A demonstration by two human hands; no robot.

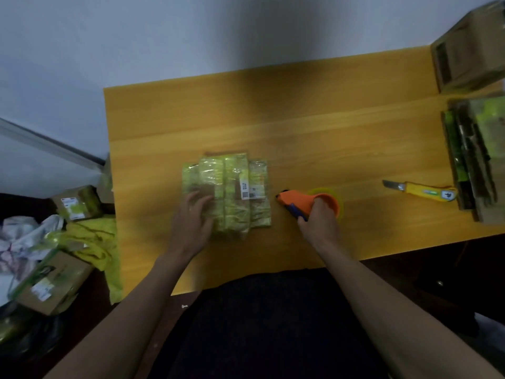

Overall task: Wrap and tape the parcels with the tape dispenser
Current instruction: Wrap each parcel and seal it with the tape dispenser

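Nearest you, both forearms reach over the table's front edge. Your left hand lies flat on the parcel, fingers straight and spread, pressing its near-left corner. Parcel sits mid-table, cardboard wrapped in yellow-green tape strips, white label on its right part. Just right of it, your right hand is curled round the handle of the orange tape dispenser, nose pointing at the parcel, not touching it; yellow-green roll shows behind the dispenser. Farther right, a yellow utility knife lies blade out beside a stack of flat taped cardboard. Far right corner: brown carton, blurred. Off the table left, taped boxes and crumpled wrap on the floor.
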